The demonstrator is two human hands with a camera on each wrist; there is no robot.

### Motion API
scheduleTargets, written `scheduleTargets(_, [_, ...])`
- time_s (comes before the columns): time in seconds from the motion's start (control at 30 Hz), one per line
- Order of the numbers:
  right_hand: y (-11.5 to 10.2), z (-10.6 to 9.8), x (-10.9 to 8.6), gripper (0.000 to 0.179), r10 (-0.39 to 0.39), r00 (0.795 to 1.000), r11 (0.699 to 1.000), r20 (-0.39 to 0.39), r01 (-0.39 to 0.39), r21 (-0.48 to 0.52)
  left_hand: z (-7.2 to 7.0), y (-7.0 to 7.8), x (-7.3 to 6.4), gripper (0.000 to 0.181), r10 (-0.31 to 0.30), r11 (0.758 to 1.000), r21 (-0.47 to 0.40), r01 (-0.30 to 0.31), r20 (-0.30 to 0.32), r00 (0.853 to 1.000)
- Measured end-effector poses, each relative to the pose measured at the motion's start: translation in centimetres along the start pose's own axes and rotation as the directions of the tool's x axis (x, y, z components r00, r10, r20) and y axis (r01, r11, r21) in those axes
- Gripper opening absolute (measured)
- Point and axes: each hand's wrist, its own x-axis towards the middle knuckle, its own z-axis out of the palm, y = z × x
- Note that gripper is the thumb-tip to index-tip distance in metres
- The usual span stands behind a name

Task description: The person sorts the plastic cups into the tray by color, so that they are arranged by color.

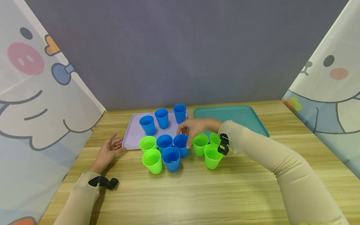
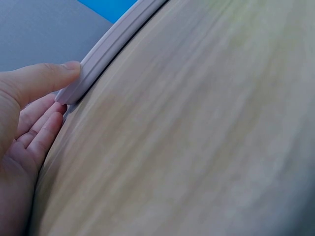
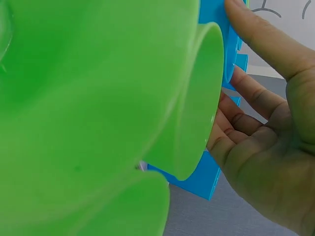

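My right hand [image 1: 192, 128] reaches in from the right over a blue cup [image 1: 180, 148], thumb at the near side of its rim and fingers behind. The right wrist view shows the thumb and index finger at that cup's edge, with green cups [image 3: 88, 98] hiding much of it. Beside it stand two more blue cups, one in front [image 1: 171, 159]. On the left, my left hand [image 1: 108, 151] rests by the front corner of a lavender tray [image 1: 132, 134]. Its thumb touches the tray's rim [image 2: 106, 56] while the other fingers lie loosely extended alongside the corner.
Three blue cups, the middle one [image 1: 162, 118] among them, stand on the lavender tray. Two green cups, the nearer one [image 1: 153, 162] included, stand at the left; three more, one in front [image 1: 212, 157], at the right. A teal tray [image 1: 239, 117] lies behind, before a grey partition [image 1: 180, 62].
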Motion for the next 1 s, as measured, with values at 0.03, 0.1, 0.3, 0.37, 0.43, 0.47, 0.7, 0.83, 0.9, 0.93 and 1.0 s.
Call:
scheduleTargets(0.03, [0.03, 0.02, 0.01, 0.061, -0.005, 1.0, 1.0, 0.001, 0.005, 0.005, 0.0, -0.05, 0.01, 0.092, 0.001, 1.0, 0.004, -0.001, -0.001, 1.0])
scheduleTargets(0.1, [0.03, -0.01, -0.08, 0.06, -0.021, 1.0, 1.0, 0.003, 0.021, 0.006, -0.02, -0.06, 0.0, 0.091, -0.002, 1.0, 0.008, 0.002, -0.003, 1.0])
scheduleTargets(0.3, [0.06, -0.01, -0.18, 0.058, -0.038, 0.999, 0.999, -0.002, 0.038, -0.018, -0.05, -0.06, -0.04, 0.09, 0.001, 1.0, 0.007, -0.001, -0.003, 1.0])
scheduleTargets(0.37, [0.07, -0.04, -0.17, 0.058, -0.043, 0.999, 0.998, -0.005, 0.043, -0.036, -0.03, -0.05, -0.05, 0.091, 0.002, 1.0, 0.007, -0.002, -0.001, 1.0])
scheduleTargets(0.43, [0.1, -0.07, -0.16, 0.059, -0.062, 0.998, 0.996, -0.008, 0.061, -0.059, -0.04, -0.08, -0.03, 0.091, 0.002, 1.0, 0.008, -0.002, 0.002, 1.0])
scheduleTargets(0.47, [0.13, -0.09, -0.15, 0.059, -0.076, 0.997, 0.995, -0.008, 0.075, -0.071, -0.03, -0.07, -0.03, 0.091, 0.002, 1.0, 0.009, -0.002, 0.001, 1.0])
scheduleTargets(0.7, [0.19, -0.07, -0.01, 0.054, -0.197, 0.98, 0.968, -0.018, 0.191, -0.163, 0.0, 0.08, 0.03, 0.091, -0.003, 1.0, 0.001, 0.003, 0.002, 1.0])
scheduleTargets(0.83, [-0.06, -0.15, -0.05, 0.052, -0.225, 0.974, 0.959, -0.025, 0.216, -0.186, 0.07, 0.05, -0.01, 0.092, -0.012, 1.0, 0.01, 0.012, -0.001, 1.0])
scheduleTargets(0.9, [-0.22, -0.26, -0.09, 0.053, -0.225, 0.974, 0.957, -0.031, 0.215, -0.193, 0.1, 0.03, -0.03, 0.092, -0.012, 1.0, 0.017, 0.012, -0.002, 1.0])
scheduleTargets(0.93, [-0.32, -0.33, -0.13, 0.053, -0.225, 0.974, 0.957, -0.033, 0.215, -0.196, 0.09, 0.01, -0.03, 0.092, -0.012, 1.0, 0.016, 0.012, -0.003, 1.0])
scheduleTargets(1.0, [-0.47, -0.5, -0.19, 0.053, -0.225, 0.974, 0.955, -0.035, 0.213, -0.205, 0.06, -0.01, -0.06, 0.092, -0.01, 1.0, 0.015, 0.01, -0.005, 1.0])
